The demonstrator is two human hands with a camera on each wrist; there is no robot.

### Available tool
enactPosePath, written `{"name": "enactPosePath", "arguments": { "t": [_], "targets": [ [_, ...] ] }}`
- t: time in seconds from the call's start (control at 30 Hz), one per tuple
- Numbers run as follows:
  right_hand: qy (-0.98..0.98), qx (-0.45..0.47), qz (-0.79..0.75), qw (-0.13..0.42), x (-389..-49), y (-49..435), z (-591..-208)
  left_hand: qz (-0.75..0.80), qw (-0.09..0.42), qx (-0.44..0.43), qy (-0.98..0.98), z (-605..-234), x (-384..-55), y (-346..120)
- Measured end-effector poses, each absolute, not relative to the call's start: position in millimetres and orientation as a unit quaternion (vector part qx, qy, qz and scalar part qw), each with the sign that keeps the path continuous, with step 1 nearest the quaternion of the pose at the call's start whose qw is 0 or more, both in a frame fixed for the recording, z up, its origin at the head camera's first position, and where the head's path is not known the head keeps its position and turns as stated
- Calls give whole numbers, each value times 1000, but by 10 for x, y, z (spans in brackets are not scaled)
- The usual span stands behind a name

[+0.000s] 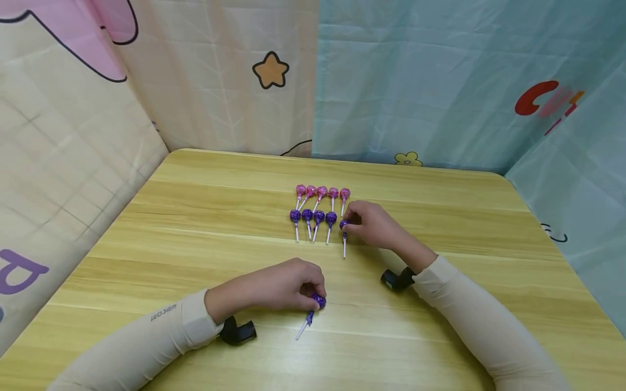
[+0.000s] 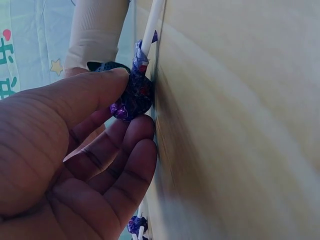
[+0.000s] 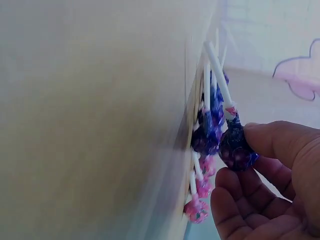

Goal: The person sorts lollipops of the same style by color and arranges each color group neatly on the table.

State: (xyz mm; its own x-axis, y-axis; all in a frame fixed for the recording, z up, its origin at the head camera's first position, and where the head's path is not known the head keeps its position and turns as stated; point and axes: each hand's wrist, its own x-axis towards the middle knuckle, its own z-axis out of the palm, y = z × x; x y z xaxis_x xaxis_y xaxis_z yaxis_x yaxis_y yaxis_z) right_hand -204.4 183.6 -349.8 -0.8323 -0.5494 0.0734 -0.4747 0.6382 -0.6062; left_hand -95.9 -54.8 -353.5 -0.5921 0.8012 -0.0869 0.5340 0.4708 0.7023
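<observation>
My left hand [image 1: 288, 285] pinches the head of a purple-wrapped lollipop [image 1: 319, 301] near the table's front middle, its white stick slanting toward me. In the left wrist view that lollipop [image 2: 137, 97] sits between thumb and fingertips, close to the tabletop. My right hand [image 1: 374, 225] holds another purple lollipop [image 1: 344, 225] by its head, at the right end of a row of purple lollipops [image 1: 319, 216]. The right wrist view shows this held lollipop [image 3: 237, 147] between thumb and fingers. Behind the purple row lies a row of pink lollipops [image 1: 321, 191], sticks pointing toward me.
The wooden table [image 1: 195, 233] has curtains behind and at its sides. A black wrist device [image 1: 238, 331] sits under the left cuff, and another black device [image 1: 397, 278] under the right cuff.
</observation>
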Motion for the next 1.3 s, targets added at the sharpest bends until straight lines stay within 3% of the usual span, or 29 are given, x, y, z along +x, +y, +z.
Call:
{"name": "enactPosePath", "arguments": {
  "t": [0.33,1.3],
  "targets": [
    [912,-241,-318,97,-2234,1865,-3569,320,207,408,829,-3551,-956,-541],
    [914,-227,-324,87,-2318,1769,-3685,328,211,398,830,-3549,-949,-544]
  ]
}}
